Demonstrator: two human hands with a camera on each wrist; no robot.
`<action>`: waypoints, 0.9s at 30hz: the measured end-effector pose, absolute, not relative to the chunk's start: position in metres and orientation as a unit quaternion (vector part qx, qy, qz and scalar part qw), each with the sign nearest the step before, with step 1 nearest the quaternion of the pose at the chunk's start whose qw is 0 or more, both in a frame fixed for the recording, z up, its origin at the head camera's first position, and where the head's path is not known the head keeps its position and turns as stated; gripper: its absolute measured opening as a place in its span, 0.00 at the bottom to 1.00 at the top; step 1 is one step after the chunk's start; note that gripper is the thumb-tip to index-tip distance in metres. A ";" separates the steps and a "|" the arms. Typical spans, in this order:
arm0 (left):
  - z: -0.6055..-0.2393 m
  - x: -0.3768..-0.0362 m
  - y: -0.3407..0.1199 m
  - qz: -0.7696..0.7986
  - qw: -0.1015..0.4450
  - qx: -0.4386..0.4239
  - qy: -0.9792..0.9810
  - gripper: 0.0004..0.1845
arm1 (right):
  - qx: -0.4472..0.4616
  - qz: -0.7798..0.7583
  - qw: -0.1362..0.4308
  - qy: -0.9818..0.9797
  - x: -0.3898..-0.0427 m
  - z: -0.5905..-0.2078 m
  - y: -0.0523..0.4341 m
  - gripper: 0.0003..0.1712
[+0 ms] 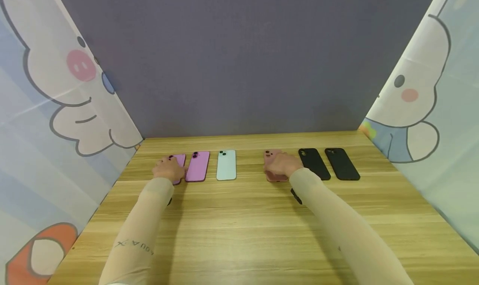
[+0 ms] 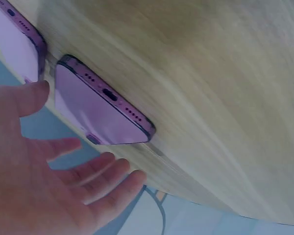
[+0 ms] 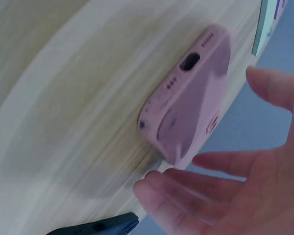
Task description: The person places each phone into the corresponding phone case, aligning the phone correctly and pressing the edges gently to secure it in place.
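Note:
My left hand (image 1: 168, 169) hovers over the leftmost purple phone (image 1: 181, 158), covering part of it. In the left wrist view that phone (image 2: 103, 107) lies flat beyond the spread, relaxed fingers (image 2: 105, 181), and the thumb is near its neighbour, a second purple phone (image 1: 198, 166). My right hand (image 1: 283, 165) is over a pink phone (image 1: 275, 178). From the right wrist, the pink phone (image 3: 201, 98) shows its port edge, with loosely bent fingers (image 3: 186, 196) beside it and the thumb apart. Whether either hand touches its phone, I cannot tell.
A pale mint phone (image 1: 226, 166) lies between the hands. Two black phones (image 1: 314, 163) lie right of the pink one. All rest in one row on the wooden table (image 1: 232, 222), before a dark grey panel (image 1: 243, 60). Cartoon-printed curtains (image 1: 33, 152) flank both sides.

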State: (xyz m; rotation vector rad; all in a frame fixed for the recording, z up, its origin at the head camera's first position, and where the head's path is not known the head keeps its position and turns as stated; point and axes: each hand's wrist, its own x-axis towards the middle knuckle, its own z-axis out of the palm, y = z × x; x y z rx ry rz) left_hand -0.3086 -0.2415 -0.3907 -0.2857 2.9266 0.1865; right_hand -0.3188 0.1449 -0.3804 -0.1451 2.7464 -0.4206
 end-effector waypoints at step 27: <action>-0.394 -0.318 -0.245 0.194 0.113 -0.233 0.946 0.49 | 0.052 -0.184 0.140 0.972 -0.322 -0.391 0.128 0.47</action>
